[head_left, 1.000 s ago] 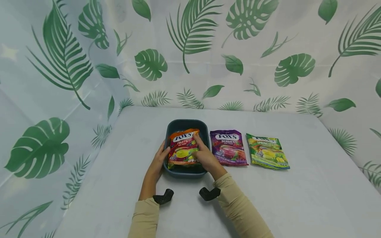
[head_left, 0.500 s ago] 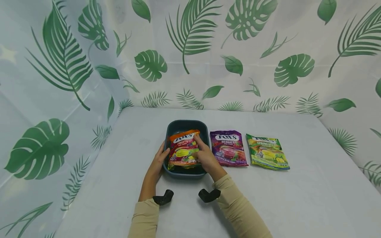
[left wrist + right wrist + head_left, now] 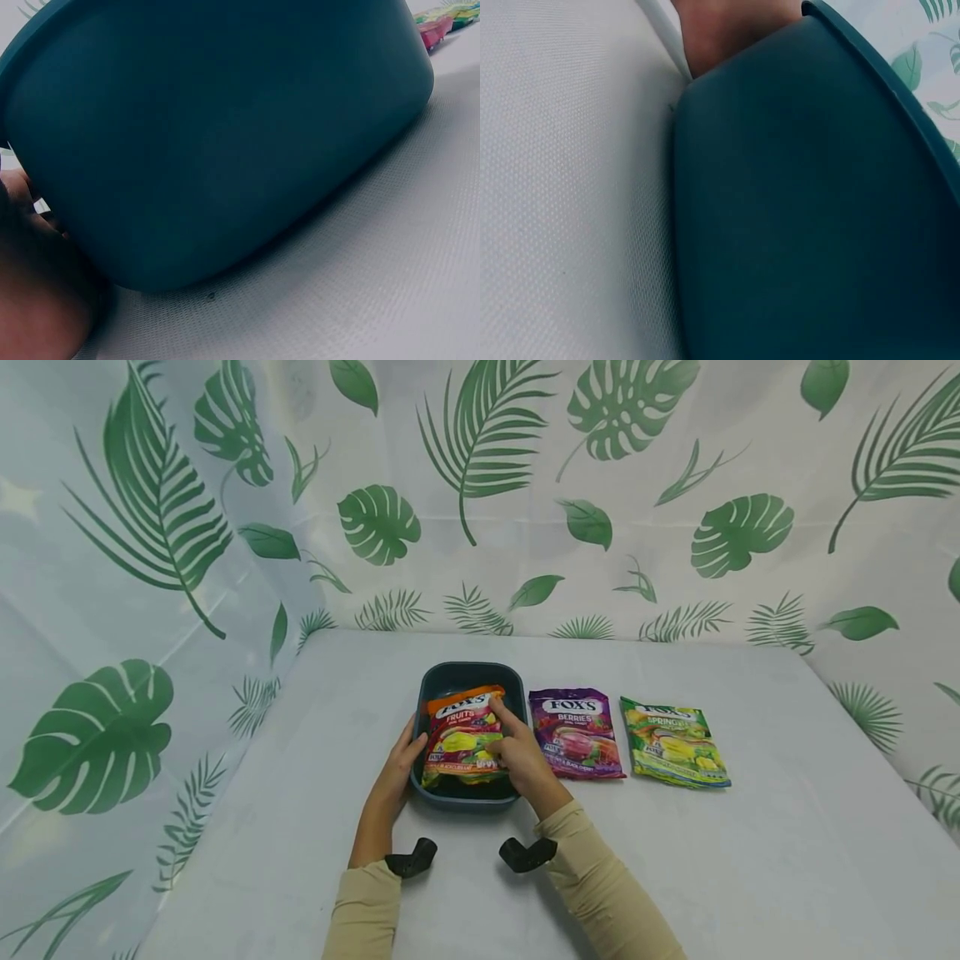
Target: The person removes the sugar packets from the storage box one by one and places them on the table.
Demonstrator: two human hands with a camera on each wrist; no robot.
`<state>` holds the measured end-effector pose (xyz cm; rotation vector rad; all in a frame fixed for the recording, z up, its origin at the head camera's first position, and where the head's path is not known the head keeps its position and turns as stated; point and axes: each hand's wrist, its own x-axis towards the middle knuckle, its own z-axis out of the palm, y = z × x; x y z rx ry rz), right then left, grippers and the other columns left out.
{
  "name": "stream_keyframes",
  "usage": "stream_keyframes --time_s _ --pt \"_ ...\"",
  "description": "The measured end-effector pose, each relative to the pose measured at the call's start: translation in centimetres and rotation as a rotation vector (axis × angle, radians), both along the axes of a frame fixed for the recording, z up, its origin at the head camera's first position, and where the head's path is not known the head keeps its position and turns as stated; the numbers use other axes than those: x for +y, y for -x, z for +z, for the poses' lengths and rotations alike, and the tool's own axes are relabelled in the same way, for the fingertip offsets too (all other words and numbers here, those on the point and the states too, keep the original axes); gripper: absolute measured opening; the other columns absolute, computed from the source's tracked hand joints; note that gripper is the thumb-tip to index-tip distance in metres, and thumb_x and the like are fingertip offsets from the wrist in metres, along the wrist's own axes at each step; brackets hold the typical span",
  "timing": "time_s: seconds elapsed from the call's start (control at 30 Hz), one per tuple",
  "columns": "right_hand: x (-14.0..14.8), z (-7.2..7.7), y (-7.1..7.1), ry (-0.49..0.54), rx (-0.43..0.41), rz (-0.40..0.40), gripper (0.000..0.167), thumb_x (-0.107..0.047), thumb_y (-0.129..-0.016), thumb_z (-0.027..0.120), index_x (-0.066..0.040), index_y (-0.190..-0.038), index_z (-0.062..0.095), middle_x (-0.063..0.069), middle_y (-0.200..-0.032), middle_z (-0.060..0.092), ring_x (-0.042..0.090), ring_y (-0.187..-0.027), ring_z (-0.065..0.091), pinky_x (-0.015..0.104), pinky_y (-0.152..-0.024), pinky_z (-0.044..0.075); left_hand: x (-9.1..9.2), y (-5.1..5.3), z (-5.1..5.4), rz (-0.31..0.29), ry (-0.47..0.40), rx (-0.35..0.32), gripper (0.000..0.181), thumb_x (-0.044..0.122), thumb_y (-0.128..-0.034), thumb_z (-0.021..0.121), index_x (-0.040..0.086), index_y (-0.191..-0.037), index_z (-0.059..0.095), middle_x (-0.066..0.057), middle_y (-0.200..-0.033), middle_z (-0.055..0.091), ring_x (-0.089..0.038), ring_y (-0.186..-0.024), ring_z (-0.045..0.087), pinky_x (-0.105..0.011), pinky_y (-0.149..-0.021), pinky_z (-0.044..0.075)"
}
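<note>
A dark teal plastic bin (image 3: 468, 804) stands on the white table. Inside it leans an orange-and-red bag of Fox's Fruits candy (image 3: 461, 743), its lower part partly out of sight. My left hand (image 3: 393, 777) grips the bin's left side, thumb at the rim and fingers along the outer wall. Reaching over the right rim, my right hand (image 3: 525, 760) holds the right edge of the candy bag; index finger and thumb show on its front, the other fingers are hidden. Up close, the bin's outer wall fills both wrist views, left (image 3: 225, 135) and right (image 3: 795, 195).
Right of the bin lies a purple bag of Fox's Berries candy (image 3: 576, 735). Beyond it is a green-and-yellow Fox's bag (image 3: 675, 743). A leaf-patterned curtain (image 3: 525, 560) hangs behind the table and along its sides. Black wrist mounts (image 3: 528, 853) stick out near both sleeves.
Both hands keep their places on the bin and the Fruits candy bag. The bag has tilted very slightly; the other two bags have not moved.
</note>
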<state>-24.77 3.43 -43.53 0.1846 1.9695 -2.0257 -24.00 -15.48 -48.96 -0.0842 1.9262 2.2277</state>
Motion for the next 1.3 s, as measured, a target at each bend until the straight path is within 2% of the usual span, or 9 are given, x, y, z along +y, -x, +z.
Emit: stream_keyframes --time_s 0.13,0.23,0.37,0.6,0.73,0.9,1.03,1.3 --pt "-0.1 0.1 0.2 0.029 0.001 -0.012 0.071 0.01 -0.084 0.045 -0.03 -0.142 0.032 0.0 -0.154 0.014 0.028 -0.117 0.036 0.028 -0.078 0.037 -0.1 0.2 0.2 -0.004 0.004 0.006 0.058 0.033 -0.0965 0.039 0.025 -0.147 0.013 -0.001 -0.154 0.01 -0.022 -0.141 0.006 -0.05 -0.113 0.004" --pt "-0.2 0.2 0.3 0.068 -0.009 -0.022 0.07 0.01 -0.084 0.045 -0.029 -0.141 0.034 -0.002 -0.153 0.015 0.027 -0.125 0.032 0.034 -0.091 0.037 -0.2 0.2 0.3 -0.005 0.005 0.009 0.058 0.033 -0.0965 0.039 0.024 -0.148 0.012 -0.001 -0.154 0.009 -0.023 -0.142 0.004 -0.051 -0.112 0.003" --pt "-0.2 0.2 0.5 0.125 -0.015 -0.028 0.068 0.01 -0.085 0.044 -0.026 -0.142 0.034 0.0 -0.154 0.015 0.026 -0.135 0.022 0.043 -0.109 0.024 -0.4 0.3 0.3 0.002 0.003 0.009 0.059 0.033 -0.0958 0.04 0.025 -0.148 0.012 -0.001 -0.154 0.008 -0.023 -0.142 0.004 -0.052 -0.112 0.004" --pt "0.1 -0.2 0.5 0.184 -0.038 -0.049 0.066 0.011 -0.086 0.045 -0.024 -0.141 0.035 0.0 -0.154 0.013 0.024 -0.139 0.015 0.043 -0.113 0.016 -0.3 0.0 0.1 0.006 -0.001 -0.012 0.059 0.037 -0.0947 0.042 0.027 -0.147 0.016 -0.003 -0.153 0.015 -0.026 -0.138 0.017 -0.053 -0.111 0.01" --pt "0.5 -0.3 0.2 0.232 -0.032 -0.053 0.067 0.011 -0.086 0.044 -0.024 -0.142 0.034 -0.001 -0.154 0.011 0.023 -0.139 0.016 0.042 -0.113 0.017 0.0 0.0 0.0 0.005 -0.009 -0.016 0.06 0.039 -0.0937 0.043 0.028 -0.146 0.016 -0.004 -0.151 0.018 -0.026 -0.134 0.024 -0.052 -0.111 0.013" --pt "1.0 -0.2 0.0 0.292 -0.02 -0.058 0.068 0.012 -0.085 0.043 -0.023 -0.142 0.034 -0.003 -0.154 0.011 0.023 -0.137 0.02 0.04 -0.111 0.022 0.3 0.3 -0.2 0.004 -0.017 -0.028 0.063 0.044 -0.0926 0.043 0.028 -0.147 0.015 -0.003 -0.153 0.013 -0.026 -0.138 0.016 -0.054 -0.111 0.008" --pt "0.9 -0.1 0.0 0.347 -0.002 -0.062 0.068 0.014 -0.086 0.04 -0.022 -0.142 0.033 -0.002 -0.154 0.009 0.022 -0.137 0.018 0.04 -0.111 0.022 0.1 0.4 -0.4 0.011 -0.007 -0.029 0.065 0.048 -0.092 0.042 0.027 -0.147 0.014 -0.003 -0.154 0.009 -0.026 -0.141 0.007 -0.055 -0.111 0.004" --pt "1.2 0.3 -0.5 0.428 0.018 -0.07 0.069 0.016 -0.086 0.039 -0.023 -0.142 0.033 -0.005 -0.155 0.005 0.019 -0.139 0.013 0.04 -0.112 0.022 -0.2 0.3 -0.5 0.018 0.009 -0.035 0.067 0.05 -0.0907 0.044 0.028 -0.147 0.016 -0.001 -0.154 0.009 -0.024 -0.142 0.003 -0.054 -0.111 0.003"
